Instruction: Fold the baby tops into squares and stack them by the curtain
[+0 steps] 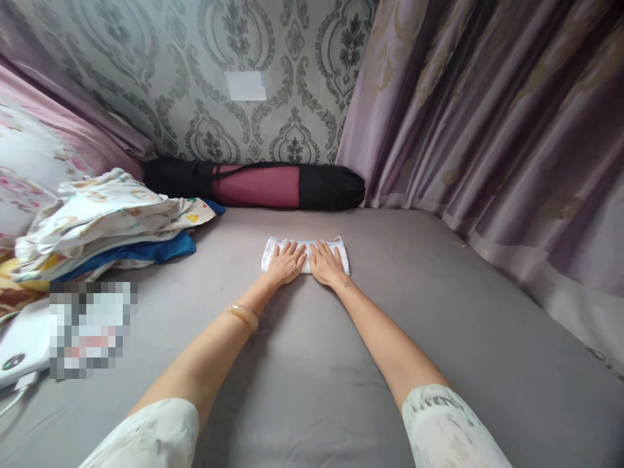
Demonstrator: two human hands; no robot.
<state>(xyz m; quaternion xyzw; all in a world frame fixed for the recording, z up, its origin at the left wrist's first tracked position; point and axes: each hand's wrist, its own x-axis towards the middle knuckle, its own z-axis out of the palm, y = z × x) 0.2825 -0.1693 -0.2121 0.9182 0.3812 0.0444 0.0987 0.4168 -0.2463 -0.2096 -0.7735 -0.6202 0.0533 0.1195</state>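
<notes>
A small folded white cloth (267,255) lies flat on the grey sheet, and a thin string or loop shows at its far right corner. My left hand (287,263) rests palm down on its left half with the fingers stretched forward. On the right half, my right hand (325,261) presses flat in the same way, fingers extended and slightly apart. The two hands are close together, with a narrow strip of the cloth between them. Its exact kind cannot be made out, since the hands cover much of it.
Left of my arms is a pile of folded clothes (112,214). Nearer lies a white device with a cable (29,344) beside a blurred-out item (95,331). A black and maroon long bag (258,186) lies along the wall. Purple curtains (463,117) hang at the right.
</notes>
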